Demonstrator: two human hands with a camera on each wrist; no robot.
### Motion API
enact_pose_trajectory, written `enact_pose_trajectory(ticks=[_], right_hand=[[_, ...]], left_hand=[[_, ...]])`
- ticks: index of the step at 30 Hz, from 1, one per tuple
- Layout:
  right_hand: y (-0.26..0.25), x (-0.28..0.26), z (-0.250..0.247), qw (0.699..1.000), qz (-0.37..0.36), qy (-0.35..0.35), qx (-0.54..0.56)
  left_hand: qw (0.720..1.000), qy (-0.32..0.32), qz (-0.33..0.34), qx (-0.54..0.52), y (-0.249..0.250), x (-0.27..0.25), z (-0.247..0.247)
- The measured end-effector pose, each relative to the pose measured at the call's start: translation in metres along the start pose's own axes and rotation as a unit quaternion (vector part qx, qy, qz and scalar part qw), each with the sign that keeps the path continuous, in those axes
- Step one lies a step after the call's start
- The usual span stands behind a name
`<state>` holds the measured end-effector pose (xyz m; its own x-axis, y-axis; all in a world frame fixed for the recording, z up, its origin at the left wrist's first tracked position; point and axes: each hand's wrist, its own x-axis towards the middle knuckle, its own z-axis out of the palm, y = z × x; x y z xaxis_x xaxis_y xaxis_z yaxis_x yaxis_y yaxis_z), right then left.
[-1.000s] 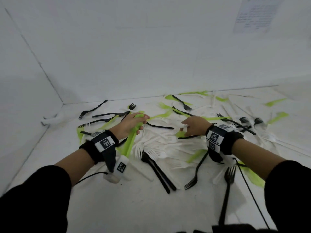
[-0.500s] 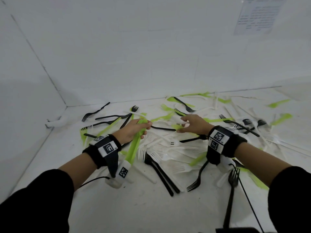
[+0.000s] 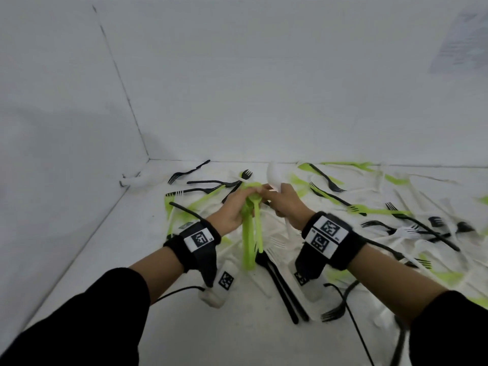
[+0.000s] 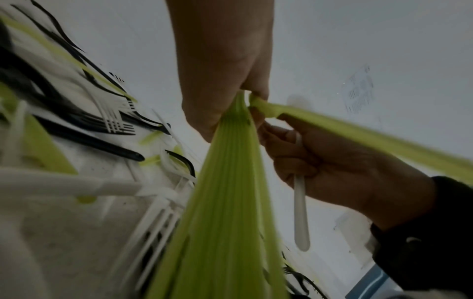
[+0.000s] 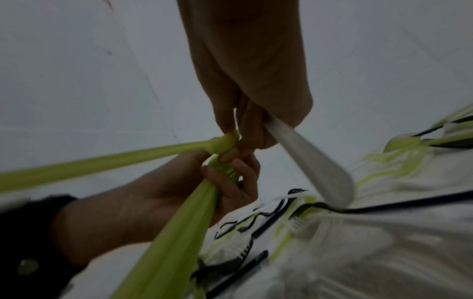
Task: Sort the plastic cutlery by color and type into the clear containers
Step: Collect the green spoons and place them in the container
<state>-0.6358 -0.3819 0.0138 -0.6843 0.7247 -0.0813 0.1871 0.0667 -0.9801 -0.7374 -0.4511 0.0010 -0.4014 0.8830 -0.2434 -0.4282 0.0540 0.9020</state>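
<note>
evidently the left hand point(image 3: 232, 208) grips a bunch of lime-green plastic cutlery point(image 3: 250, 233), gathering one colour. the right hand point(image 3: 286, 204), clutching a white plastic spoon point(image 3: 274, 175), pinches another green piece into it.

A staged recording enclosure rather than a lived-in room: plain white wall panels point(image 3: 237, 75) meet at a corner seam above a white floor surface point(image 3: 211, 339). A printed sheet point(image 3: 459, 40) is fixed to the far wall. Black wrist straps point(image 3: 200, 237) bearing square coded markers, with cables attached, sit on both forearms, while loose plastic cutlery point(image 3: 369, 207) covers the floor.
</note>
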Motion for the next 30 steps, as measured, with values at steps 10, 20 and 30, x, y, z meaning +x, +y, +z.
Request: enact_pose_trajectory(ticks=[10,20,30], right_hand=[[0.025,-0.003,0.011,0.997,0.029,0.003,-0.077],[0.024,-0.007,0.021,0.978,0.066,-0.132,-0.148],[0.03,0.005,0.021,0.922,-0.039,-0.18,-0.341]], left_hand=[[0.986,0.162,0.03,-0.008,-0.015,0.006,-0.008],[0.985,0.145,0.037,-0.082,0.004,0.005,-0.031],[0.966,0.163,0.095,0.175,0.08,-0.019,-0.111]])
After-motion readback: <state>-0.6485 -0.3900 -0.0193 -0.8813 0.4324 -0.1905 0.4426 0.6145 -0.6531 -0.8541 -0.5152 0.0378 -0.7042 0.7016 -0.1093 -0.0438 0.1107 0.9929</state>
